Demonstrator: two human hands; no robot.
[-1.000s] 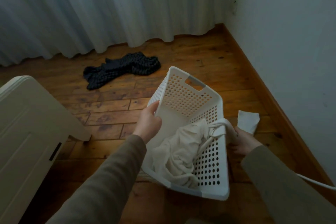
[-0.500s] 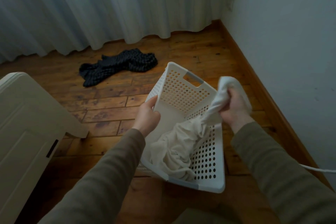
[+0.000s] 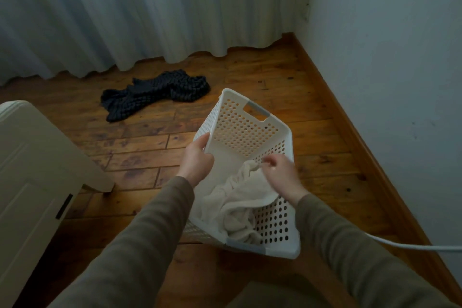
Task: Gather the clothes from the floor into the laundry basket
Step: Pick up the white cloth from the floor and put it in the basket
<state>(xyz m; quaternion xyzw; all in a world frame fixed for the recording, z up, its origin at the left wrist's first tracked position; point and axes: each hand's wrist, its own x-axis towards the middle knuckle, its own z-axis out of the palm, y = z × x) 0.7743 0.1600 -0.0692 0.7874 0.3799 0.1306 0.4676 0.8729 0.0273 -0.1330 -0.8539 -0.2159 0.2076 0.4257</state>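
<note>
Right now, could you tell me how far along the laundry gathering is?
Done: a white garment already lies inside the laundry basket. In hand: the left hand grips the basket's rim, while the right hand hovers over the white garment with fingers loosely apart, seemingly releasing or tucking it. Left: a dark garment is on the wooden floor near the curtain.

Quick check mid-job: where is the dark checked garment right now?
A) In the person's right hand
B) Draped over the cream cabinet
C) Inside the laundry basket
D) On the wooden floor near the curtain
D: the dark checked garment lies crumpled on the wooden floor just below the curtain, apart from the laundry basket, which holds only a white cloth.
</note>
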